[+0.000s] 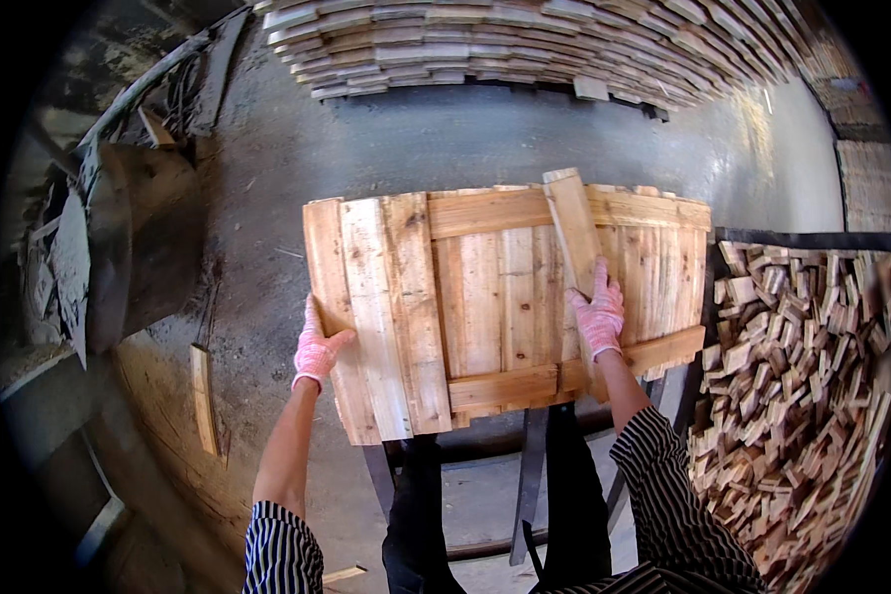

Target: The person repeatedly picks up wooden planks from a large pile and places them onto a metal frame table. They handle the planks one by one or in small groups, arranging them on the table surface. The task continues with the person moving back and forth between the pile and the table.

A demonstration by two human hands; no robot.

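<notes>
- Below my head camera, I see a wooden pallet panel (485, 297) lying flat on a dark metal stand (530, 475), its boards running away from me and two cross battens nailed over them.
- My left hand (317, 348), in a pink glove, grips the panel's left edge, thumb on top and fingers wrapped under the outermost board.
- My right hand (598, 315), also in a pink glove, lies flat with fingers spread on a loose plank (574, 228) that rests slantwise across the panel; the palm presses down on it, not closed around it.
- That loose plank sticks out past the panel's far edge and leans to the left at its top end.
- Both my forearms come up from the lower edge, in striped sleeves (663, 495) pushed back from the wrists.
- To my right stands a bin (812, 241) with a dark rim, heaped with short wood offcuts (792, 396), just beside the panel.
- Across the concrete floor (366, 148), well apart from the panel, a long stack of boards (525, 45) is piled in layers.
- On my left a single thin slat (202, 396) lies on the floor near a large dark curved object I cannot tell the nature of.
</notes>
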